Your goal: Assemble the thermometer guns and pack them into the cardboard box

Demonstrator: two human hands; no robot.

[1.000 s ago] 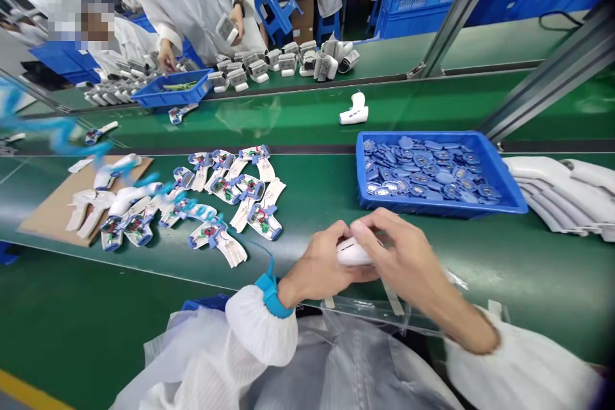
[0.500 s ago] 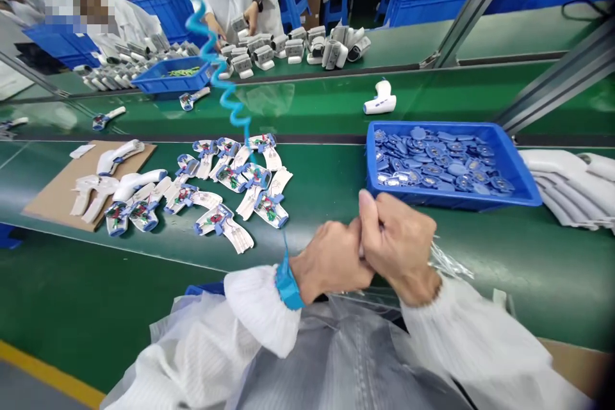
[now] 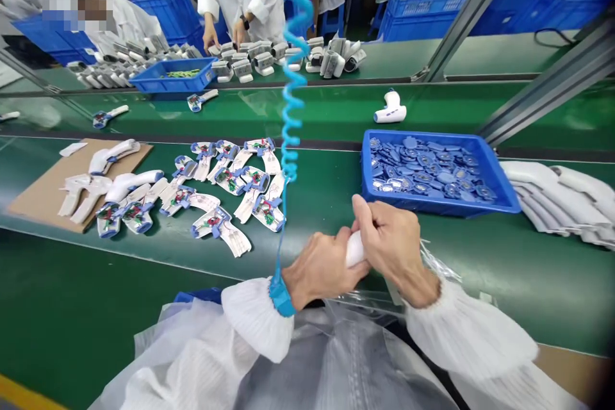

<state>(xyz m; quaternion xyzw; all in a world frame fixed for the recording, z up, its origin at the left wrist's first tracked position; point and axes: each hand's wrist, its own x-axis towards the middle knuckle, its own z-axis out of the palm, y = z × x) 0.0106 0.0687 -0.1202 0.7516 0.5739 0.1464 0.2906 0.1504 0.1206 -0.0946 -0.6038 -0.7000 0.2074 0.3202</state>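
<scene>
Left hand (image 3: pixel 319 266) and right hand (image 3: pixel 394 243) are both closed, fingers curled, around a white plastic part (image 3: pixel 355 248) that sits between them over the near side of the table (image 3: pixel 327 195). Only a smooth, rounded bit of it shows; the fingers cover the rest, so whether it is joined up or open inside I cannot tell. A blue wrist strap (image 3: pixel 281 296) circles the left wrist, and a coiled blue cord (image 3: pixel 292 77) runs up from it.

Just beyond the right hand stands a blue tray (image 3: pixel 442 206) holding many blue discs (image 3: pixel 423 163), with nested white shells (image 3: pixel 552 192) beside it. Clear strips (image 3: pixel 439 262) lie near the right wrist.

Left of the hands, a cluster of open casings (image 3: pixel 235 237) shows bare wiring and small boards, so these are unclosed. Further left, around a cardboard sheet (image 3: pixel 29 202), a couple of white bodies (image 3: pixel 132 184) look closed up, among bare pale halves (image 3: pixel 89 195).

Past the table, a white unit (image 3: pixel 391 109) that looks closed rests on the green belt (image 3: pixel 331 109), well apart from two open ones. Across it, a co-worker's hands (image 3: pixel 210 32) reach among grey-and-white devices (image 3: pixel 331 64)
</scene>
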